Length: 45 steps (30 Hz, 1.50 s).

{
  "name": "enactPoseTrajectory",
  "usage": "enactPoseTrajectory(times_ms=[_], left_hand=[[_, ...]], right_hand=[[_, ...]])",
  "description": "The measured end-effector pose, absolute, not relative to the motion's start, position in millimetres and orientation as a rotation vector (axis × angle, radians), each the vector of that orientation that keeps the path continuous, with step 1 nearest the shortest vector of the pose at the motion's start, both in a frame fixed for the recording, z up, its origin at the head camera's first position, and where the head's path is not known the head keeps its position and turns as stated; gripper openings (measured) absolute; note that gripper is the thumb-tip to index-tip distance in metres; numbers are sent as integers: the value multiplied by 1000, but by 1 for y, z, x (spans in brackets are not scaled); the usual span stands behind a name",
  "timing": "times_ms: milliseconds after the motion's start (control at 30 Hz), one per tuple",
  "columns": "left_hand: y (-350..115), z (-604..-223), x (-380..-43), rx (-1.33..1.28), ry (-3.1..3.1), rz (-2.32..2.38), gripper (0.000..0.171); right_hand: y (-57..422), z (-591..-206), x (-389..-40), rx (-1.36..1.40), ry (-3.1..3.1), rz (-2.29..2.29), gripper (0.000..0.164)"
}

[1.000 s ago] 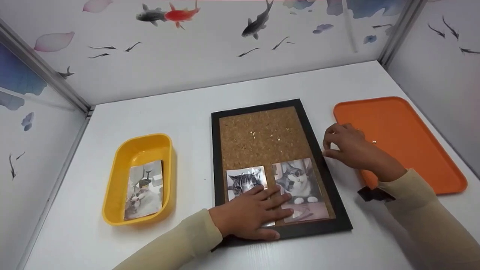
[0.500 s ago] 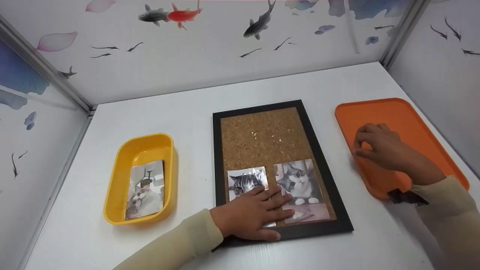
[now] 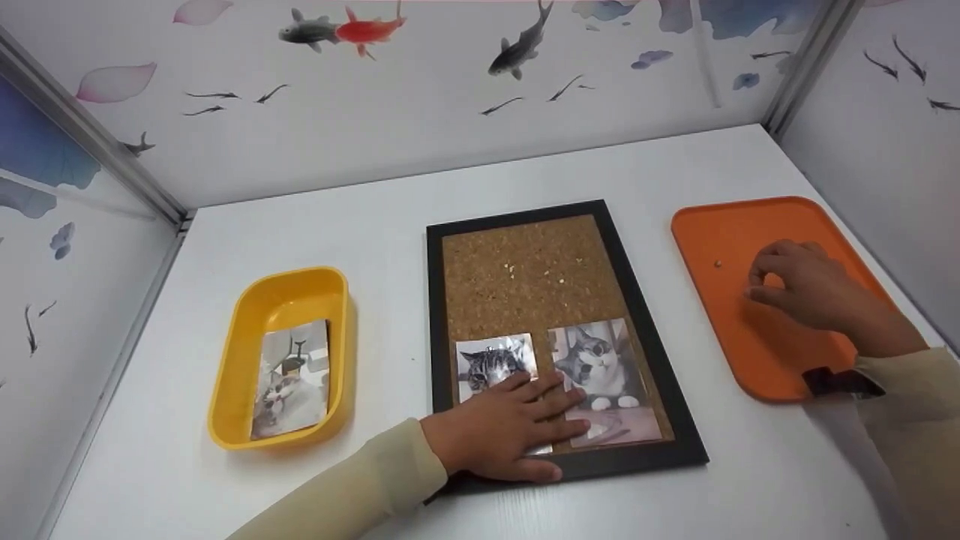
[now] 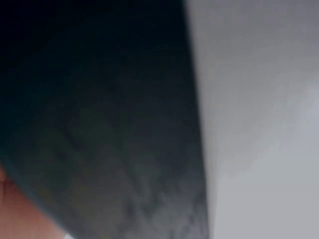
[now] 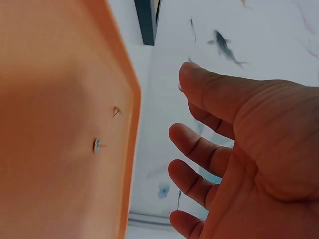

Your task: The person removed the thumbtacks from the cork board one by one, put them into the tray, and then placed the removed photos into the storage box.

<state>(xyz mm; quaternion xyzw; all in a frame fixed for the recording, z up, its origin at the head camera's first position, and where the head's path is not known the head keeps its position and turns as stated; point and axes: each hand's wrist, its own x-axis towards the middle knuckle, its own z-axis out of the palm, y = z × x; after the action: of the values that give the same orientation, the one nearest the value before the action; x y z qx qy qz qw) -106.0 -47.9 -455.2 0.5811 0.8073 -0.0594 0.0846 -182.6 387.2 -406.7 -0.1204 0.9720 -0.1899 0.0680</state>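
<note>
Left hand [image 3: 504,426]: palm down, fingers spread, gripping nothing, laid across two glossy cat photographs [image 3: 604,375] on a black-framed rectangular cork board [image 3: 525,300]; right hand [image 3: 802,289]: raised over an orange rectangular tray [image 3: 750,229], fingers bent, any pinched item indiscernible; two small metal pins [image 5: 96,145]: on the tray, near right fingertips, apart

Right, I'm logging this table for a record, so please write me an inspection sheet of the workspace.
Surface: white table.
Job's things: cork board with two cat photos; yellow tub holding another photo; orange tray with at least two pins.
Clutter: pale flecks on the cork board, too small to identify.
Left grip: fingers spread across both photos.
Right grip: above the tray; whether it holds anything is unclear.
Cables: nothing seen.
Surroundings: white walls with fish pictures.
</note>
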Motion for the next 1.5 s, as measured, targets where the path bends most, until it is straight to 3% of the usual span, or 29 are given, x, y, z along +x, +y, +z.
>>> enactPoseTrajectory(times_ms=[933,1500], left_hand=[[-48,-454,-106,1726,2392,-150,67],[-48,-455,-107,1732,2404,-188,68]], right_hand=[[430,-433,-237,-231,2783,-675,12],[431,-439,-246,-225,2785,-710,15]])
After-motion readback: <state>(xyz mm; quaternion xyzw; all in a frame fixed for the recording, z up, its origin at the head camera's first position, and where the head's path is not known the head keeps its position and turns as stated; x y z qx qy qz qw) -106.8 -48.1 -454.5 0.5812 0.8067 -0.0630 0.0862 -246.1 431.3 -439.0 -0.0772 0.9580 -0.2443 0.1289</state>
